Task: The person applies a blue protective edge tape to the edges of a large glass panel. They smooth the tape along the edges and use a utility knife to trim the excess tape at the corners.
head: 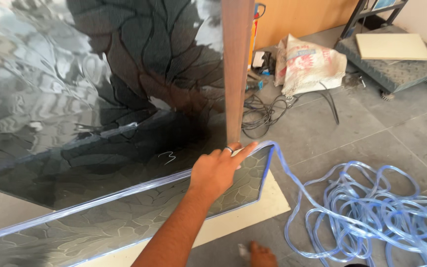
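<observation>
One hand on panel corner edge.

White printed sack against wall

A workshop or fit-out site: bare tiled floor, tangled cables, a cement-type sack and a platform scale.

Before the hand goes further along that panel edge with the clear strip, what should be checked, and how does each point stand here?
1. Right hand on the clear strip at the panel corner: ok.
2. Strip seated along the edge left of the hand: ok, as far as visible.
3. Loose strip coil on the floor free of knots: cannot tell.
4. Black cables lie clear of the coil: ok.
5. Wooden post crowds the corner: not ok.
6. Left hand: not in view, cannot tell.
</observation>
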Demonstrator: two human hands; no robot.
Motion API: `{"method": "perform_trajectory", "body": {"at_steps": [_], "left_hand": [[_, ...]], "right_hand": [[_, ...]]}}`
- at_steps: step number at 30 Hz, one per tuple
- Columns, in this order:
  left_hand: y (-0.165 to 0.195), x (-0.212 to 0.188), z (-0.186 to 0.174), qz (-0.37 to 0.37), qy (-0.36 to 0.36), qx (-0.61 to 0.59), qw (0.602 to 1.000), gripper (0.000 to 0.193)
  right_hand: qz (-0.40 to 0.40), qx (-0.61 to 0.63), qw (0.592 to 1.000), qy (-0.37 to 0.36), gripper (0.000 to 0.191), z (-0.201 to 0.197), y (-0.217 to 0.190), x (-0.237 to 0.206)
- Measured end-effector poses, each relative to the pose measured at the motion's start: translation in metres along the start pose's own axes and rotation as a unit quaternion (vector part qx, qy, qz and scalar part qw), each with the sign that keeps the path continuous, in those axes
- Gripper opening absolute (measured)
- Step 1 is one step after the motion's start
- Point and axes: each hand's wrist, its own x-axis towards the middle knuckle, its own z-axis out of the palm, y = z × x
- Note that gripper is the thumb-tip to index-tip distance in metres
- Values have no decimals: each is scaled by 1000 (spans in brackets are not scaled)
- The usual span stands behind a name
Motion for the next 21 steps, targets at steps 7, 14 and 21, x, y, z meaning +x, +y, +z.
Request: {"method": "perform_trajectory", "body": {"at_steps": [7,14,21], "left_hand": [[12,-4,-20,-16,-36,-7,999,88],[22,-7,-24,-27,-66,-7,997,74],[7,6,-20,-27,-62,-16,998,79]], "right_hand": [[67,47,994,-73,27,-23,37,-4],[67,77,992,-73,24,-89,54,-57],[91,103,987,-82,21,-19,64,19]]}}
